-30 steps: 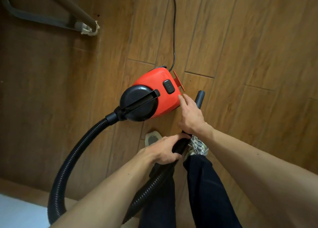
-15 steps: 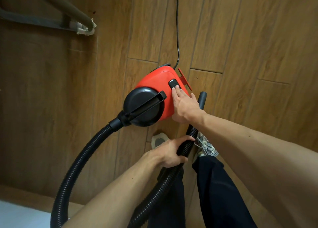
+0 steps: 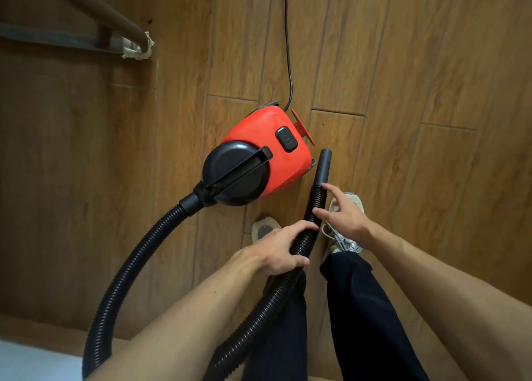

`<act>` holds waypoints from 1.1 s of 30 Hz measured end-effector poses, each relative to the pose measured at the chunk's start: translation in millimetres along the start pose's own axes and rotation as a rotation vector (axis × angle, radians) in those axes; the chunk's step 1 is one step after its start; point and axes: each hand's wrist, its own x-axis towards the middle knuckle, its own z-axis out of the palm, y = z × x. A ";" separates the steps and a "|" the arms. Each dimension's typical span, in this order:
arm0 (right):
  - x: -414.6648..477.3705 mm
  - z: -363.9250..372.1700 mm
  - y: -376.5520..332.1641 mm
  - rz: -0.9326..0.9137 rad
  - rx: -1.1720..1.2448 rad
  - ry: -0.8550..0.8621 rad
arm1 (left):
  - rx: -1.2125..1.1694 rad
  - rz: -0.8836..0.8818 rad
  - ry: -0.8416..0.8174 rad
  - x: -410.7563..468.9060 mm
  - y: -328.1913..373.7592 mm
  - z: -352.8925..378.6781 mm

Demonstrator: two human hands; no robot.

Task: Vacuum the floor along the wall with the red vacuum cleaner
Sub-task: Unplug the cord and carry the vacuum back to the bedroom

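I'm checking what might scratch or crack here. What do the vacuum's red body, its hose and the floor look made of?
Red vacuum cleaner: smooth moulded plastic by the look, semi-gloss with soft highlights. Hose: black ribbed flexible plastic, possibly rubbery; its tip is smooth and rigid. Floor: wood-grain planks with visible seams; whether real wood, laminate or tile cannot be told.

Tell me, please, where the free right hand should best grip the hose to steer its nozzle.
Probably the ribbed hose just behind the smooth nozzle, ahead of the left hand, which already grips it lower down. Come from the right: the right hand hovers open there, while the vacuum blocks the left side.
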 end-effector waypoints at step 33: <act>-0.1 4.6 131.2 0.118 0.236 -0.103 | 0.173 -0.015 0.026 46.8 -34.0 119.3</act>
